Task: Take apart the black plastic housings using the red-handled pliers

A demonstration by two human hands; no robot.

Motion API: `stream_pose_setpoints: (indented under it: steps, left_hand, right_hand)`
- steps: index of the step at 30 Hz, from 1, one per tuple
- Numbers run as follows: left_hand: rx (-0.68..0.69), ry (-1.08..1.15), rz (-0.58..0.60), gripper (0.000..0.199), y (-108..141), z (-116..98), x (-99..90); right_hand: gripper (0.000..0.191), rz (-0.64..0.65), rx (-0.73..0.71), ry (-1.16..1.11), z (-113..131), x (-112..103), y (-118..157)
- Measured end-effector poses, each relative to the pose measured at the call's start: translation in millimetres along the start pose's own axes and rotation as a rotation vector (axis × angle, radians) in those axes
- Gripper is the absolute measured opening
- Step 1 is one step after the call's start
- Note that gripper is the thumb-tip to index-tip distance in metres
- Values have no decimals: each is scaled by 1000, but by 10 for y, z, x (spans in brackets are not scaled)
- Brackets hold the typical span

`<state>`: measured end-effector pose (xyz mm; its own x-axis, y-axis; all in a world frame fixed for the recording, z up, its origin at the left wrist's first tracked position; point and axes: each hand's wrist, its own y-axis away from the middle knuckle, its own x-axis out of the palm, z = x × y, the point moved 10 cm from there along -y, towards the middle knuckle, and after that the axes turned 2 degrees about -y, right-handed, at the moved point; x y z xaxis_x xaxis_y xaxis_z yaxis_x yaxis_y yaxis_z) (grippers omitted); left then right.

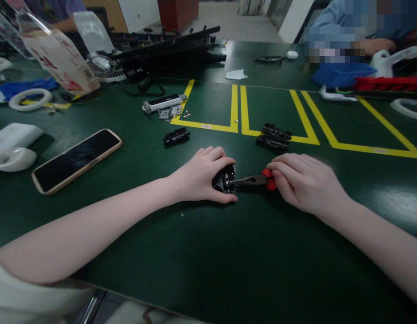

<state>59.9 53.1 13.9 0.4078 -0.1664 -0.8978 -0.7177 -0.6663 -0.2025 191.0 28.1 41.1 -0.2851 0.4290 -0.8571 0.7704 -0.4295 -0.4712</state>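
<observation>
My left grip [208,175] pinches the black plastic part [222,182], likely steadying it. My right grip [306,182] clasps red-handled needle-nose pliers [255,180], nose toward it.

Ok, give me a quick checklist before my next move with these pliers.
1. Left hand holding the black part: ok.
2. Right hand on the red-handled pliers: ok.
3. Plier tips reaching the black part: ok.
4. Tips clamped on something: cannot tell, too small to see.
5. Phone clear of both hands: ok.
6. Small metal pieces kept together: not ok, one lies apart at the yellow tape.
</observation>
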Motion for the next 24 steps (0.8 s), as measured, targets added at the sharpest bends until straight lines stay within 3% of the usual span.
stream_pose_setpoints:
  steps: [14,24]
  left_hand:
    - [7,31,16,73,-11,1,-4]
    - [-5,71,3,72,-19,12,-4]
  right_hand:
    - [17,55,54,-48,-107,56,37]
    - [17,37,60,-64,-51,37,-11]
